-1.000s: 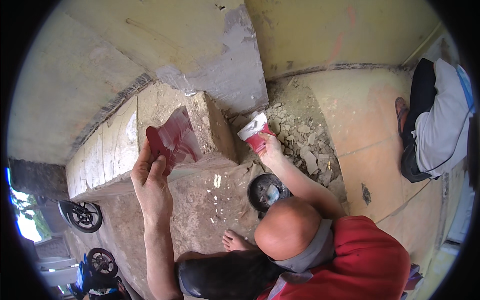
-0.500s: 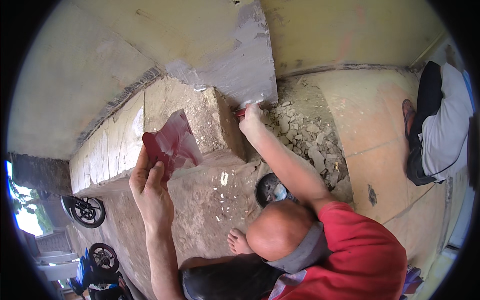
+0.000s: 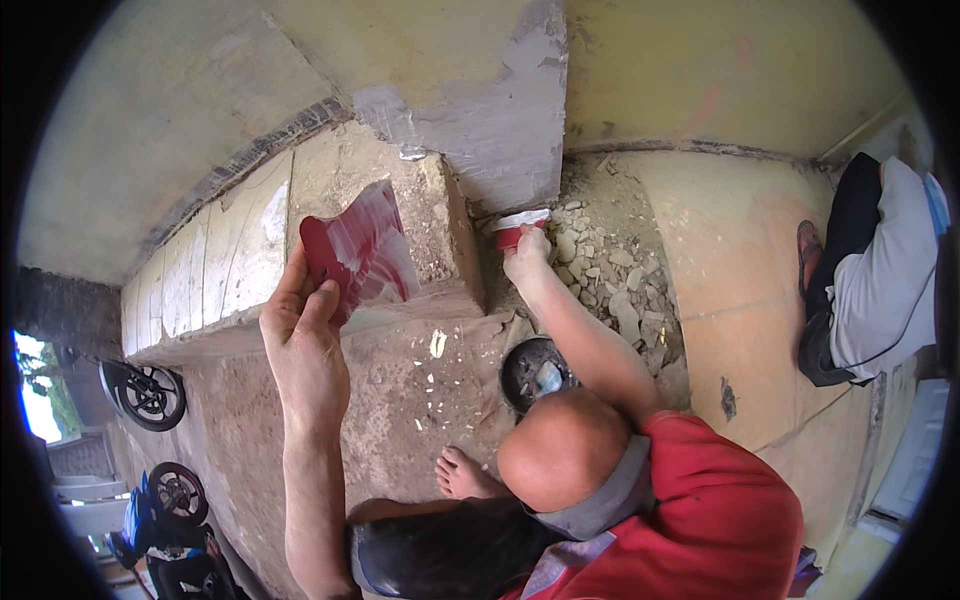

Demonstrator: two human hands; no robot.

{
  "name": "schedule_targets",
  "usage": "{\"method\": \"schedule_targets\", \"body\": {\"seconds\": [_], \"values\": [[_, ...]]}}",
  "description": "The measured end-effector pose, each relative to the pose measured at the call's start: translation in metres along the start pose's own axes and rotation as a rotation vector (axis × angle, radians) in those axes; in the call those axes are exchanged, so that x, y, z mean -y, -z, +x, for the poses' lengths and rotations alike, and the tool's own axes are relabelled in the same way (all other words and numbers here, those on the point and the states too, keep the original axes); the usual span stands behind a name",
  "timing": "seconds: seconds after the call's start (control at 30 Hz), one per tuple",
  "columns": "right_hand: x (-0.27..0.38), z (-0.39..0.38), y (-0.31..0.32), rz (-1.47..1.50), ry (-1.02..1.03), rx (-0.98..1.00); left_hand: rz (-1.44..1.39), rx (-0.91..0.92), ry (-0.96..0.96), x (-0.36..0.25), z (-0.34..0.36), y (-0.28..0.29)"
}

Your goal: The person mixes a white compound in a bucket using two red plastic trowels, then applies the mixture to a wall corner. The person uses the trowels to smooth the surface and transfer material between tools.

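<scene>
My left hand point(image 3: 308, 335) pinches a curved red plastic spreader point(image 3: 350, 245) by its lower left edge, thumb in front. Pale putty is smeared over its face. Farther out, my right hand point(image 3: 528, 256) grips a smaller red putty spreader point(image 3: 508, 238). White putty point(image 3: 524, 217) lies along that tool's far edge. It is just below the bottom of a wall corner point(image 3: 510, 130) coated in grey filler, with a small gap between them. Part of the small spreader's body is hidden by my fingers.
A rough concrete ledge point(image 3: 465, 230) stands left of my right hand. Broken rubble point(image 3: 620, 275) lies to the right, beside orange tiles point(image 3: 740, 350). A black bucket point(image 3: 517, 385) sits under my right forearm. Another person's clothed leg point(image 3: 880, 290) is at far right; motorbikes point(image 3: 165, 520) are at left.
My right hand has drawn the small spreader down, off the wall's lower edge, and the white putty on it now shows. The larger spreader in my left hand has shifted slightly.
</scene>
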State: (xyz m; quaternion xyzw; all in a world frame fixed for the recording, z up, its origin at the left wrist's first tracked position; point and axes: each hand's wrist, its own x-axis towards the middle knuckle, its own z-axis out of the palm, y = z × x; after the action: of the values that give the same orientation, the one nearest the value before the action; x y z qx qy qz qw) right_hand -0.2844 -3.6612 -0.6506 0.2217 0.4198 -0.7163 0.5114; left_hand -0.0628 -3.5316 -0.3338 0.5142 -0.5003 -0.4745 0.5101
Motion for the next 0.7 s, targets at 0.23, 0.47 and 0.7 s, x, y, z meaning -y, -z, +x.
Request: {"method": "schedule_targets", "body": {"seconds": [0.23, 0.47, 0.7], "values": [[0.064, 0.01, -0.085, -0.11, -0.006, -0.015, 0.027, -0.068, 0.022, -0.003, -0.005, 0.01], [0.108, -0.052, -0.034, 0.007, 0.159, 0.296, -0.028, -0.056, 0.009, 0.008, -0.003, 0.018], [0.059, 0.03, 0.01, 0.011, 0.042, 0.113, -0.079, -0.006, 0.0, 0.002, 0.005, -0.007]]}}
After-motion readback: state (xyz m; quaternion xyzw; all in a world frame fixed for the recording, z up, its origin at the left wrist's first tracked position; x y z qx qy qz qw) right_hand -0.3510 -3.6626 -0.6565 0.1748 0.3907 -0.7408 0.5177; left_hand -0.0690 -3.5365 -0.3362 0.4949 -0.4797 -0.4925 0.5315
